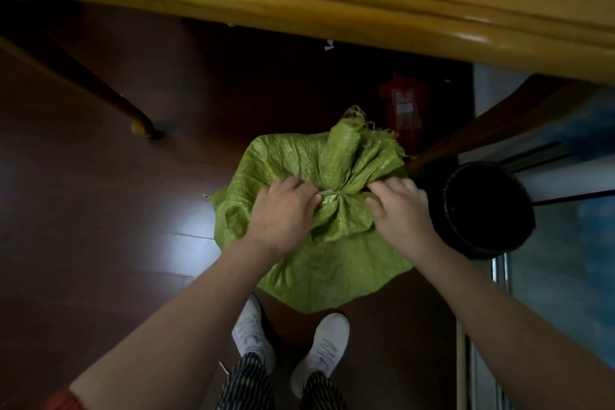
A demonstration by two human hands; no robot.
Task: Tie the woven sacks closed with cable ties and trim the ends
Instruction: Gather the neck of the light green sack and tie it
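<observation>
The left hand (283,210) and right hand (401,210) press in from either side of the gathered neck of the green woven sack (319,263), fingers curled against the cloth; whether they pinch the tie itself I cannot tell. Between them, touching the left fingertips, a pale cable tie (329,192) runs hand to hand across the neck. Beyond it the crinkled, frayed mouth stands up; the sack sits on dark wooden floor (100,210)
</observation>
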